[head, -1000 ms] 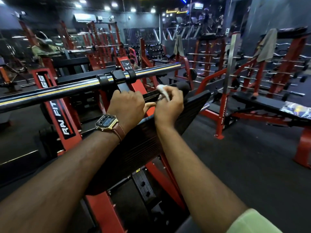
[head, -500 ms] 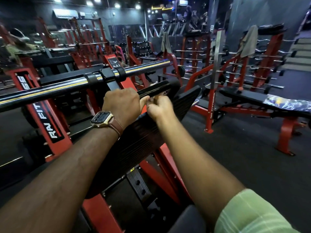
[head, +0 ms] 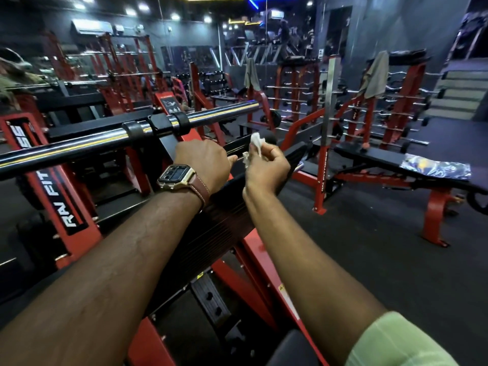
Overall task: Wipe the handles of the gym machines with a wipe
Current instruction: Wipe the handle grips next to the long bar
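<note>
A crumpled white wipe [head: 255, 147] is pinched in my right hand [head: 266, 167], held just above the black ribbed foot plate [head: 227, 220] of a red machine. My left hand [head: 204, 165], with a watch on its wrist, is closed over the machine's dark handle [head: 239, 147], whose rounded black end [head: 270, 138] shows past the wipe. The wipe touches or hovers right at that handle; I cannot tell which. Thumb and fingers of the two hands nearly meet.
A chrome barbell [head: 105, 140] runs across the left, above my left hand. Red benches and racks [head: 369, 165] fill the right and back. A towel [head: 376, 75] hangs on a rack. The dark rubber floor [head: 369, 260] lies to the right.
The wipe, hidden inside my right fist half a second ago, is now raised and visible again at the handle. My view has swung slightly left and down.
</note>
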{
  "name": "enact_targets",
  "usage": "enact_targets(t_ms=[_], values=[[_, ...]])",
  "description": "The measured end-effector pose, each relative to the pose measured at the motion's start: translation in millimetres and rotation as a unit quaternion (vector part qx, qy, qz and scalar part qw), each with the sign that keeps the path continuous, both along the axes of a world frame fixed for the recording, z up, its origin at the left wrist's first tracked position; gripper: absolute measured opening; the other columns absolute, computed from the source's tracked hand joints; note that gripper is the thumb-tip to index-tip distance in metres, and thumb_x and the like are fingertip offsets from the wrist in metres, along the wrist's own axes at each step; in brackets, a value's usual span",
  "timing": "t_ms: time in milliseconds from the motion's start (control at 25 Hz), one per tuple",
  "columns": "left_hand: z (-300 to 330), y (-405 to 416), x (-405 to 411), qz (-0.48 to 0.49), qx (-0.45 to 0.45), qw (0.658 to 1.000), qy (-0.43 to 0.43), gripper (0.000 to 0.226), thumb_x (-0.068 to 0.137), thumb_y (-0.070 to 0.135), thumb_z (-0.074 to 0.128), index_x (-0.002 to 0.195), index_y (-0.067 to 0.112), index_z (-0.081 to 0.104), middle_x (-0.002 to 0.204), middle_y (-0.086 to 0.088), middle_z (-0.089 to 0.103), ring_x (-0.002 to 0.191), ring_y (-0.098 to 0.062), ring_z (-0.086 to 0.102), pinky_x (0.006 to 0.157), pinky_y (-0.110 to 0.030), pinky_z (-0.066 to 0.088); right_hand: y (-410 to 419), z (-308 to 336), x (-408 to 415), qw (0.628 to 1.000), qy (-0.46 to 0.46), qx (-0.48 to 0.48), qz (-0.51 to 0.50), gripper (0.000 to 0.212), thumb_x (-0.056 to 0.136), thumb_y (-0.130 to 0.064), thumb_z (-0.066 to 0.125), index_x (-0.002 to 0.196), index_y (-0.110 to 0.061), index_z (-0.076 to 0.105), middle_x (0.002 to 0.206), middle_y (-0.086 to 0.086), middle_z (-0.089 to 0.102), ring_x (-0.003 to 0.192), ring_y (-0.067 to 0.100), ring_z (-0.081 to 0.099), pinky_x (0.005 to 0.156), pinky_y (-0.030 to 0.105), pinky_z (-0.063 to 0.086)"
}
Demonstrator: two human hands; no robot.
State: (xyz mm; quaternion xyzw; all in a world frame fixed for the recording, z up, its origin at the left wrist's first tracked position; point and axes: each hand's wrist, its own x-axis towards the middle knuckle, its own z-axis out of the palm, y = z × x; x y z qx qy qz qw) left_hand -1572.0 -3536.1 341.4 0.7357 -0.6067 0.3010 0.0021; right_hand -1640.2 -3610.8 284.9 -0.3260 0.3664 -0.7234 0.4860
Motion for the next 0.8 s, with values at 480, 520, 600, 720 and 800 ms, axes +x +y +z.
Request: enact_targets(t_ms=[480,520,600,720,800], values=[[0,-1,6,-0.020,-0.008,0.999,0.026,0.043,0.102,0.053,0.038,0.097,0.011,0.047,0.094,-0.010,0.065,0.069,-0.026,0.048,0.056,-0.033,0.029,-81,11,-42,0.902,0.379,-0.202,-0.045,0.032,0.077,0.005,0.058,0.096,-0.010,0.079,0.093,0.002,0.076,0.091,0.019,0.071,0.088,0.033,0.055],[1,-1,5,-0.015,-0.007,0.999,0.028,0.042,0.102,0.054,0.038,0.096,0.012,0.045,0.093,-0.010,0.064,0.069,-0.026,0.046,0.056,-0.033,0.028,-84,17,-44,0.910,0.372,-0.176,-0.047,0.029,0.080,0.003,0.060,0.096,-0.011,0.080,0.091,0.000,0.077,0.090,0.016,0.071,0.089,0.032,0.055],[4,-4,1,0.004,0.003,0.999,0.037,0.042,0.102,0.054,0.040,0.096,0.013,0.048,0.097,-0.010,0.066,0.075,-0.029,0.055,0.060,-0.034,0.032,-70,14,-40,0.904,0.379,-0.194,-0.042,0.027,0.081,0.003,0.062,0.095,-0.012,0.079,0.093,-0.001,0.076,0.090,0.012,0.070,0.089,0.024,0.054],[8,-9,-10,0.030,0.030,0.998,0.045,0.043,0.103,0.051,0.042,0.104,0.011,0.058,0.105,-0.011,0.068,0.095,-0.032,0.065,0.068,-0.034,0.035,-53,5,-45,0.889,0.381,-0.254,-0.014,0.026,0.079,0.003,0.067,0.098,-0.012,0.080,0.095,-0.004,0.076,0.083,-0.006,0.066,0.082,0.011,0.050],[12,-9,-13,0.028,0.054,0.997,0.042,0.045,0.104,0.049,0.039,0.107,0.009,0.059,0.108,-0.011,0.066,0.100,-0.032,0.064,0.070,-0.035,0.037,-70,16,-51,0.917,0.356,-0.182,-0.017,0.025,0.080,-0.001,0.069,0.099,-0.013,0.080,0.090,-0.005,0.077,0.076,-0.008,0.066,0.077,0.012,0.052]])
